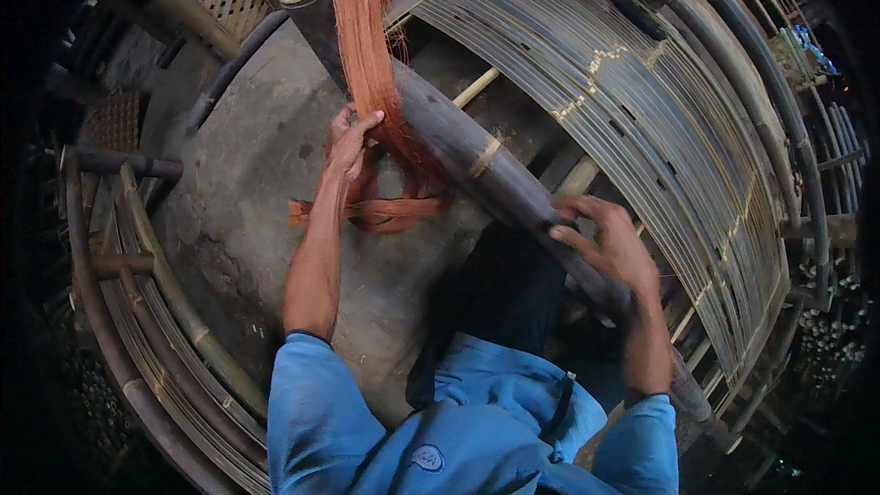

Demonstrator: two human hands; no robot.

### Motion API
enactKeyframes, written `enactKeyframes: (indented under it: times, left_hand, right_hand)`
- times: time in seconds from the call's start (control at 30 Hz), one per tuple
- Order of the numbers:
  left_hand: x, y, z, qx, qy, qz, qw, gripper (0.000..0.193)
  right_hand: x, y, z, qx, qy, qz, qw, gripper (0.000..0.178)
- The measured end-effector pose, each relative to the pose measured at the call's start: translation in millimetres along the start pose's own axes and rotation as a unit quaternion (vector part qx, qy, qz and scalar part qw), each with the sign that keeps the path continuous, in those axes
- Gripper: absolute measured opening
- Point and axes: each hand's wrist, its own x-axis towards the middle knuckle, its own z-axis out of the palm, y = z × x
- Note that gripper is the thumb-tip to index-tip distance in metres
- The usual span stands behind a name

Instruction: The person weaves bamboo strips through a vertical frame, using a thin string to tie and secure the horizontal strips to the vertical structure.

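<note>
Small round badge [427, 458] on blue shirt, low centre, near chest: white-grey oval with dark mark, printing too small to read. No packages, signs or screens anywhere among bamboo work around.

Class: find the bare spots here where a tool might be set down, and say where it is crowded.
Free: concrete floor between the left hand, the orange fibre and the curved bamboo rails. Crowded: the right side, where the right hand grips the thick pole beside taut strands.
</note>
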Motion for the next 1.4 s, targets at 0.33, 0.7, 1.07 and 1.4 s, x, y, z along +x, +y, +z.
enactKeyframes:
  times: [0.33,0.7,1.07,1.4]
  left_hand:
    - [-21.8,13.5,8.5,-0.073,-0.018,0.025,0.997,0.037]
    - [-25.7,14.3,3.4,-0.104,-0.021,0.011,0.994,0.028]
    - [-21.3,-4.0,-1.7,0.166,0.117,0.093,0.975,0.051]
    - [-118.3,39.1,99.3,0.241,-0.237,0.269,0.902,0.037]
  right_hand:
    - [216.2,-46.3,89.4,0.234,0.162,-0.025,0.958,0.045]
    - [267.4,-68.0,120.7,0.191,0.097,0.11,0.971,0.042]
    - [229.3,-49.7,96.7,0.354,0.13,0.1,0.921,0.034]
    - [110.1,-167.7,-60.9,0.309,0.151,-0.152,0.927,0.027]
